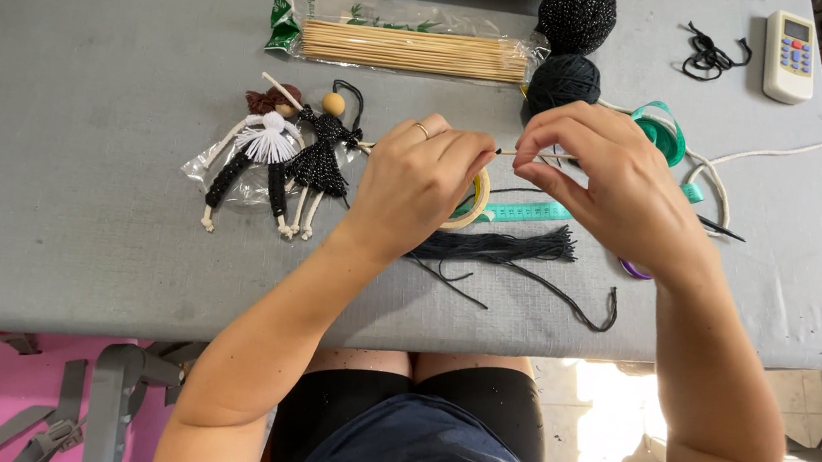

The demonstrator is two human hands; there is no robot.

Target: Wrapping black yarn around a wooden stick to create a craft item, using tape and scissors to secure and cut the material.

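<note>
On the grey table [77, 259], past two yarn dolls [283, 153] and a bag of skewers [404, 47], your left hand [416, 181] and right hand [617, 181] each pinch a thin wooden stick [511, 152] above the dark tassel [500, 248], with a white remote [789, 57] far right.

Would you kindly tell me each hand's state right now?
Left hand: closed, pinching the thin wooden stick.
Right hand: closed, pinching the same stick.

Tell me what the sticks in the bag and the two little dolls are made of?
The skewers look like pale bamboo or wood, thin and matte, in a clear plastic bag. The dolls seem knotted from cord, white and sparkly black, with a round wooden-looking bead head on one.
</note>
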